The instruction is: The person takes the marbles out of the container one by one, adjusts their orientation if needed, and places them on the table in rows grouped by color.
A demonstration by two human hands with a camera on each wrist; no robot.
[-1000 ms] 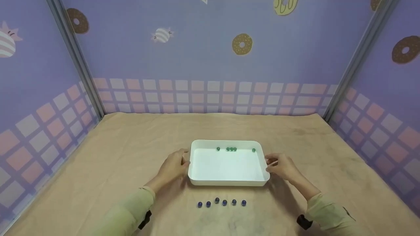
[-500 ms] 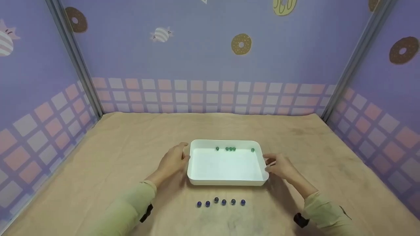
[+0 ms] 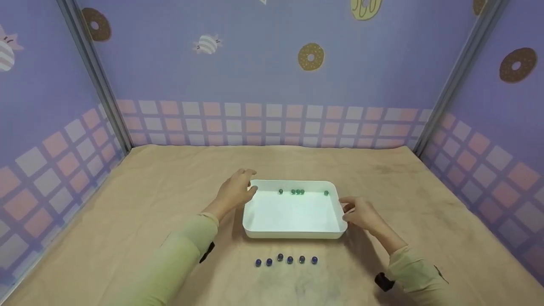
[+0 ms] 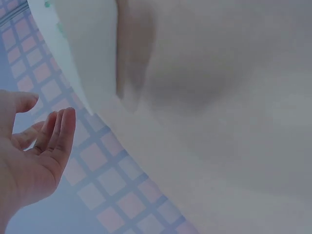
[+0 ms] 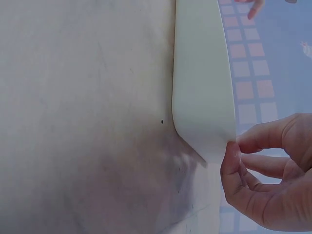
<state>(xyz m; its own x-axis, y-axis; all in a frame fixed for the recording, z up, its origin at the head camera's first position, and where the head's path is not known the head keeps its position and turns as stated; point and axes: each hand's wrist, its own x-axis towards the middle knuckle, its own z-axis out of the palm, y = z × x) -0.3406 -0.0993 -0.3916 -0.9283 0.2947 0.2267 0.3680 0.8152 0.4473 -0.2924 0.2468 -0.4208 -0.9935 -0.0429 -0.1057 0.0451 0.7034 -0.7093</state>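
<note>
A white rectangular tray (image 3: 293,235) stands on the cloth-covered table, with several green marbles (image 3: 298,192) along its far inner wall. My left hand (image 3: 233,189) is raised by the tray's far left corner; in the left wrist view its fingers (image 4: 62,141) are loosely bent, thumb apart, holding nothing. At the opposite short side, my right hand (image 3: 361,213) pinches the tray's rim between thumb and finger, as the right wrist view shows at the tray's corner (image 5: 209,122). Several dark blue marbles (image 3: 290,259) lie in a rough row just in front of the tray.
Brownish cloth (image 3: 170,182) covers the table, slightly creased. Patterned purple panels (image 3: 272,76) close off the back and both sides, with grey metal posts (image 3: 102,85) at the rear corners. A dark band (image 3: 384,281) is at the right wrist.
My left hand has come away from the tray's left side and moved forward and a little right, its fingers freer. The right hand stays on the rim; tray and marbles keep their places.
</note>
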